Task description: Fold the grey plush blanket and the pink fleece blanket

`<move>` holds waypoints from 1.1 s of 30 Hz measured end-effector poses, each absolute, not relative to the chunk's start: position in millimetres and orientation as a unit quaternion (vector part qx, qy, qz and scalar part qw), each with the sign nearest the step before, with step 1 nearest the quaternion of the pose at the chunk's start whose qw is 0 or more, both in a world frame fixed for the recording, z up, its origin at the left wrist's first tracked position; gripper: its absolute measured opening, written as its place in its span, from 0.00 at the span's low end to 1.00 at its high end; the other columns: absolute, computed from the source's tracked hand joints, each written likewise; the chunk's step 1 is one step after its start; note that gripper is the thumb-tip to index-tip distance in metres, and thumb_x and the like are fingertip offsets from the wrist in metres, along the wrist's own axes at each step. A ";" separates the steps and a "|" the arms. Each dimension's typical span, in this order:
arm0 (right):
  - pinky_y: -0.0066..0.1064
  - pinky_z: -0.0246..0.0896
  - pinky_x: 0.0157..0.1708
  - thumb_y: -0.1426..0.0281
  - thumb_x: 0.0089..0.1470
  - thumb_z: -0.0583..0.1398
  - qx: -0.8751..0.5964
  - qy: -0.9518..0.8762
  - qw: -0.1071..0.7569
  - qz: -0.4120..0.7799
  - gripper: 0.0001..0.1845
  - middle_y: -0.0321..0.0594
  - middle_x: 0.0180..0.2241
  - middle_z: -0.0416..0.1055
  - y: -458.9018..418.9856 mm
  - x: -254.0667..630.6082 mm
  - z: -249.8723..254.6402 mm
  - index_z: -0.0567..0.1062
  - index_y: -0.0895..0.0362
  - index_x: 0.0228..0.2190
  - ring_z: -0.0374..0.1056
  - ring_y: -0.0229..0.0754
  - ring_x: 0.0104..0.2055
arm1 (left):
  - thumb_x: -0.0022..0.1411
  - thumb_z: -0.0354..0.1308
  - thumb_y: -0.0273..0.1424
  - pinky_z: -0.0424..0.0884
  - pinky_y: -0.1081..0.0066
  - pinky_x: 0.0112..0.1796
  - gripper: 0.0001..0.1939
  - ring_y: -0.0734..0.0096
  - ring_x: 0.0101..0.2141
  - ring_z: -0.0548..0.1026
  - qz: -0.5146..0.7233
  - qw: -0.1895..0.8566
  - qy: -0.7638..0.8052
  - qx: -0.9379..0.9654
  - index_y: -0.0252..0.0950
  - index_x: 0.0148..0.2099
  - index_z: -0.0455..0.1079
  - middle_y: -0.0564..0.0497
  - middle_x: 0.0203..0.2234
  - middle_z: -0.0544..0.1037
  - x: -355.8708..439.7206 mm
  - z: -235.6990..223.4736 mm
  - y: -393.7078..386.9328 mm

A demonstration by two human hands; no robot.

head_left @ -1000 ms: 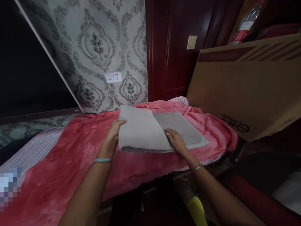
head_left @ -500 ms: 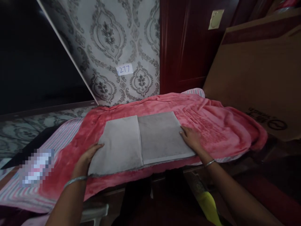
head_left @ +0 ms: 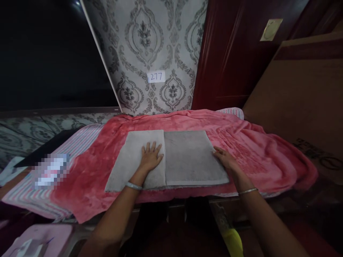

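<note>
A grey towel (head_left: pixel 194 157) lies across the pink blanket, its left part (head_left: pixel 125 160) folded over so that a straight edge runs down near the middle. My left hand (head_left: pixel 151 157) rests flat on that folded part with the fingers spread, close to the straight edge. At the towel's right edge, my right hand (head_left: pixel 227 160) has its thumb and fingers closed about the border. Some of the right fingers are hidden from view.
Under the towel, a pink blanket (head_left: pixel 85 178) covers a striped cloth (head_left: pixel 80 142). A dark screen (head_left: pixel 53 53) stands at the left and a large cardboard box (head_left: pixel 302 96) at the right. Behind is a patterned wall (head_left: pixel 171 46) with a paper label (head_left: pixel 156 76).
My left hand has moved right, from the towel's left edge onto its folded part, and lies flat with fingers spread. My right hand stays at the right edge. The camera view has shifted.
</note>
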State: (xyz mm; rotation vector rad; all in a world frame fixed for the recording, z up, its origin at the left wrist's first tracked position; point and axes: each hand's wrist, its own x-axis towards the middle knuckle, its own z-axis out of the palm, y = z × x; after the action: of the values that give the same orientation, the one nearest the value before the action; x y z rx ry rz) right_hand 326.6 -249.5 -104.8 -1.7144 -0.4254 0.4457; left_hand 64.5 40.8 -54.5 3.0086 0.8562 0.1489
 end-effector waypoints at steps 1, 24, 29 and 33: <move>0.43 0.76 0.44 0.63 0.51 0.65 -0.711 -0.172 0.640 0.234 0.28 0.46 0.45 0.81 -250.7 324.3 -104.0 0.76 0.54 0.55 0.78 0.51 0.44 | 0.72 0.47 0.45 0.46 0.36 0.66 0.32 0.39 0.72 0.45 0.045 0.008 0.273 0.961 0.47 0.75 0.53 0.45 0.74 0.50 65.6 -60.7 39.4; 0.38 0.73 0.32 0.63 0.44 0.65 -0.556 -0.168 0.721 0.379 0.10 0.39 0.23 0.78 -216.5 287.4 -40.8 0.78 0.53 0.31 0.76 0.48 0.27 | 0.72 0.47 0.41 0.40 0.37 0.68 0.29 0.51 0.73 0.45 0.065 0.103 0.144 0.982 0.45 0.73 0.57 0.48 0.73 0.54 56.2 -65.8 44.3; 0.30 0.67 0.26 0.67 0.40 0.67 -0.501 -0.286 0.730 0.367 0.15 0.34 0.25 0.77 -145.2 250.2 27.2 0.77 0.54 0.35 0.70 0.40 0.23 | 0.68 0.52 0.41 0.39 0.42 0.69 0.31 0.53 0.71 0.53 0.139 0.261 0.156 0.942 0.41 0.70 0.62 0.45 0.69 0.62 57.0 -69.5 57.0; 0.29 0.65 0.25 0.70 0.41 0.66 -0.457 -0.342 0.710 0.411 0.20 0.32 0.25 0.76 -64.7 196.8 56.9 0.75 0.55 0.40 0.68 0.40 0.23 | 0.66 0.51 0.50 0.63 0.51 0.63 0.36 0.52 0.62 0.70 0.266 0.521 0.211 0.783 0.36 0.68 0.63 0.39 0.66 0.68 43.3 -55.5 83.6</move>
State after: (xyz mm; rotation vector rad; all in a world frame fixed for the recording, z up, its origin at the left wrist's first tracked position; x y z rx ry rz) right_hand 196.8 -64.7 56.9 -1.0145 -0.7599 0.9130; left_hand 43.3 83.6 -55.5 1.8765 0.5056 0.6378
